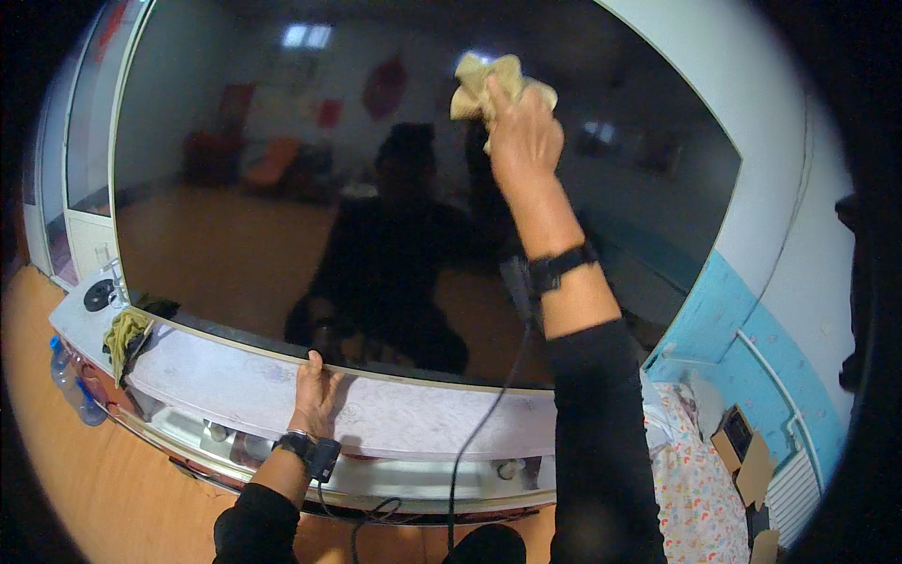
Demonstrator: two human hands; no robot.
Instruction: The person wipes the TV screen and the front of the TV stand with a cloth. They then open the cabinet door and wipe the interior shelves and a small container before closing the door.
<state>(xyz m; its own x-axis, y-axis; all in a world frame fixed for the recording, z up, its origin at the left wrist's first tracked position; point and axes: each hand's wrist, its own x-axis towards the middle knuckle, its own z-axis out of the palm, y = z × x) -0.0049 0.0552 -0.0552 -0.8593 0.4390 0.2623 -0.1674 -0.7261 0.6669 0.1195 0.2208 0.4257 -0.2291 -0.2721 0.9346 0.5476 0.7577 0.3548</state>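
A large flat-screen television (pixel 232 233) fills most of the view, its dark glass reflecting the room and a person. My right hand (pixel 525 137) presses a crumpled yellowish cloth (pixel 504 74) against the upper part of the screen. At the bottom, my left hand (pixel 316 395) grips the television's thin lower frame, thumb on the front and the other fingers partly hidden under the edge. The television stands above a pale TV cabinet (pixel 211 370) with a patterned top. Both wrists wear black straps with devices, and cables hang from them.
A green cloth (pixel 127 338) hangs over the cabinet's left end, near a round black object (pixel 100 295). Plastic bottles (pixel 70 381) stand on the wooden floor (pixel 77 486). To the right are a flower-print cover (pixel 694 479), an open cardboard box (pixel 752 465) and a white radiator (pixel 795 490).
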